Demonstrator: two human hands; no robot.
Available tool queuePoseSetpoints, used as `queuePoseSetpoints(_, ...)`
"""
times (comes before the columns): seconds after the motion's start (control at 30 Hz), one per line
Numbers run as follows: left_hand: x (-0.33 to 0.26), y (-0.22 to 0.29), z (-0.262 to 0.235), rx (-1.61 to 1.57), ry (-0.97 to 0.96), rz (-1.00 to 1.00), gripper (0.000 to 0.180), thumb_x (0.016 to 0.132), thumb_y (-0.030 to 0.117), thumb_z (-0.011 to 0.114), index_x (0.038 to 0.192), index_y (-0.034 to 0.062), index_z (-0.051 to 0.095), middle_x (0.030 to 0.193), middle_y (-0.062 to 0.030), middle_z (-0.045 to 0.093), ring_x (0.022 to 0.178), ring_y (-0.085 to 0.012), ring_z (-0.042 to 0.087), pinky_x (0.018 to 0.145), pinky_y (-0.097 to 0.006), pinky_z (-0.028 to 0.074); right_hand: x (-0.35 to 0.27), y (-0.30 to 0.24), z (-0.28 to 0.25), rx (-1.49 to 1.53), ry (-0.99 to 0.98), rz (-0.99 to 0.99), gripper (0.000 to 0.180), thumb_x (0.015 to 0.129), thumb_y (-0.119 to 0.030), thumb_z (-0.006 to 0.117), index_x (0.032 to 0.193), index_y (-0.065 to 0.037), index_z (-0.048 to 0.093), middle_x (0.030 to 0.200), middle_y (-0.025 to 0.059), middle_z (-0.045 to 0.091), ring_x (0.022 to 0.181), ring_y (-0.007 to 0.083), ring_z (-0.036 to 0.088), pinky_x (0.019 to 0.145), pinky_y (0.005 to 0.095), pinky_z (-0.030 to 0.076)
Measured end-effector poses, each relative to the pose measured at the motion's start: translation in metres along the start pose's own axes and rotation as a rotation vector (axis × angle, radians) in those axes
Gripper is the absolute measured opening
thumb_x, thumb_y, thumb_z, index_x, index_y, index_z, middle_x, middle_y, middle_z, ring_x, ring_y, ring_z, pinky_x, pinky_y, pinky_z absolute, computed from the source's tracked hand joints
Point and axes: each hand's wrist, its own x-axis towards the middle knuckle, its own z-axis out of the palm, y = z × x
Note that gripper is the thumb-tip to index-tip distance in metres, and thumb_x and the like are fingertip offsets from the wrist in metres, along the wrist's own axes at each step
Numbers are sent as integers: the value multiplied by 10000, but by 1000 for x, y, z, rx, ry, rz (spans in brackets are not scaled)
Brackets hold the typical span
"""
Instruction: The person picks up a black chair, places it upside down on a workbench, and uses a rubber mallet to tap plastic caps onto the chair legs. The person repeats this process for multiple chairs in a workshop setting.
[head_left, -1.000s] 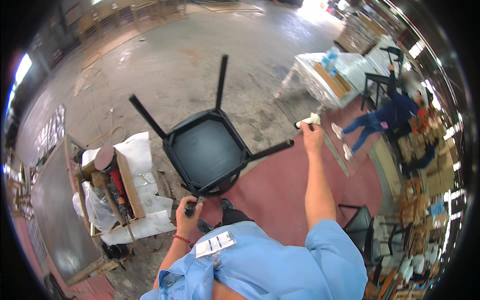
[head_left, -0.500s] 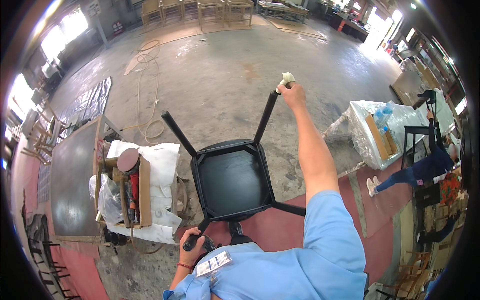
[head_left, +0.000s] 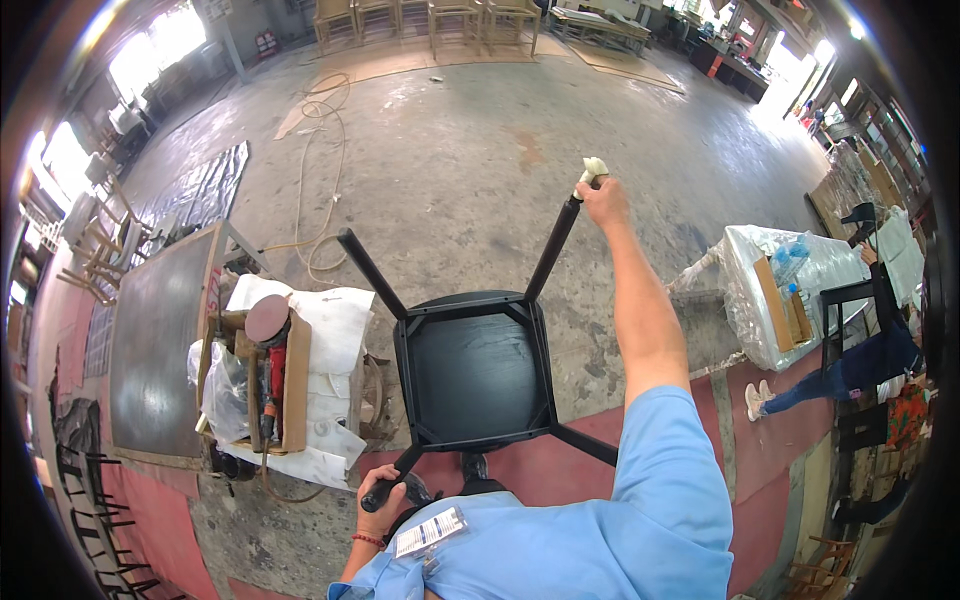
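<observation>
A black wooden stool (head_left: 478, 372) is turned over in front of me, the underside of its seat facing up and its legs splayed out. Close to my body, my left hand (head_left: 378, 510) is wrapped round the end of the near left leg. My right arm reaches far out, and my right hand (head_left: 607, 204) is closed on a crumpled off-white cloth (head_left: 594, 168) at the tip of the far right leg. The far left leg stands free of both hands. My sleeve covers the end of the near right leg.
On the left, a white-covered stand (head_left: 335, 330) bears a cardboard box (head_left: 295, 390) with a red disc sander (head_left: 272, 375) and clear plastic. A hose (head_left: 303, 190) loops across the floor. At right are a plastic-wrapped table (head_left: 750, 290) and a co-worker (head_left: 850, 375) handling black furniture.
The whole scene has slid a little to the right in the picture. Both hands keep their holds, on the stool leg and on the cloth at the far leg's tip.
</observation>
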Motion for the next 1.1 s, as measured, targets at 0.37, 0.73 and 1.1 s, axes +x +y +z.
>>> queuePoseSetpoints(0.37,-3,-4,-4,15,4,-14,224,792,51,725,962,34,579,1051,-125,661,1056,-250,628,951,-365,481,6,-70,38,44,42,-186,399,805,-407,661,954,-43,726,851,197,710,833,375,688,729,462,529)
queuePoseSetpoints(0.73,-6,-1,-6,-46,-12,-94,225,819,69,731,988,50,584,1056,-84,646,1015,-190,610,946,-325,474,-102,-306,177,338,-519,-549,367,778,-349,691,937,-22,738,855,198,712,840,341,698,770,415,530)
queuePoseSetpoints(1.1,-6,-9,-9,-4,-36,-77,234,824,81,729,1001,55,580,1095,-89,635,1048,-191,601,960,-328,470,-97,-300,202,316,-503,-516,360,795,-347,678,942,-23,737,877,185,721,851,337,699,779,429,530)
